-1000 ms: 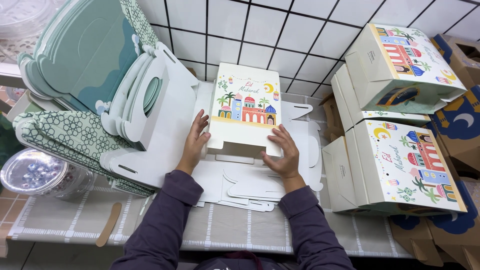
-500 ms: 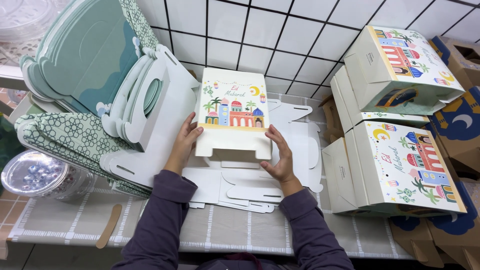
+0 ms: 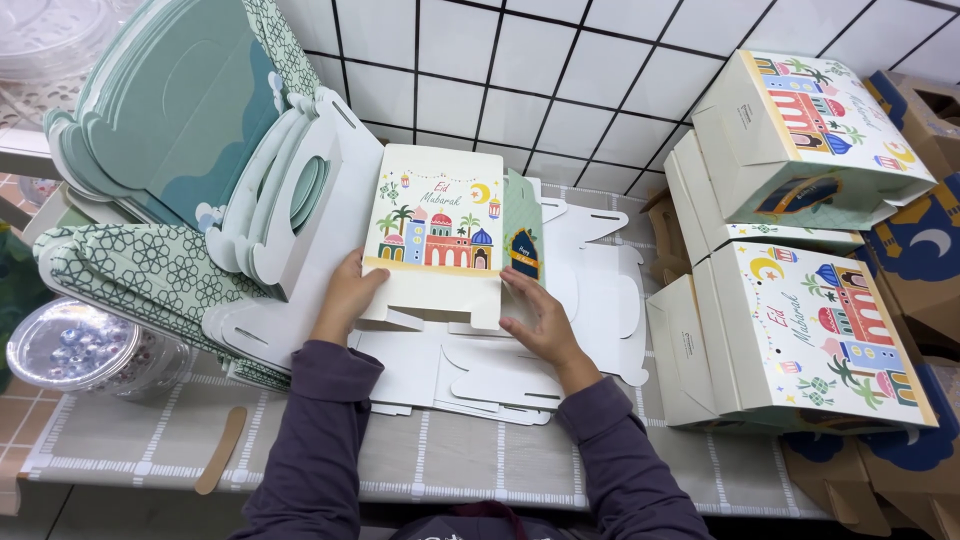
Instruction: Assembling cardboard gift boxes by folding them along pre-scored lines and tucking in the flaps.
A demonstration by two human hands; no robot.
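White tiled wall with dark grout behind the table (image 3: 480,455), which has a grey cloth with white dashed lines. Mid-table: a stack of flat white box blanks (image 3: 590,300). On it, a half-folded gift box (image 3: 440,235), printed front panel with colourful domed buildings and palms facing up, a green side panel raised along its right edge. Left hand (image 3: 345,295) grips the box's lower left edge, fingers curled under the panel. Right hand (image 3: 535,315) is mostly open, fingers pressed flat at the box's lower right corner, next to the green side. Along the table's right edge: finished boxes (image 3: 810,340) stacked in a pile, same print. Toward the left back corner: green-and-white die-cut carriers (image 3: 200,170) leaning against the wall. Left edge: clear plastic tub (image 3: 85,350). Wooden stick (image 3: 220,450) lies near the front left corner.
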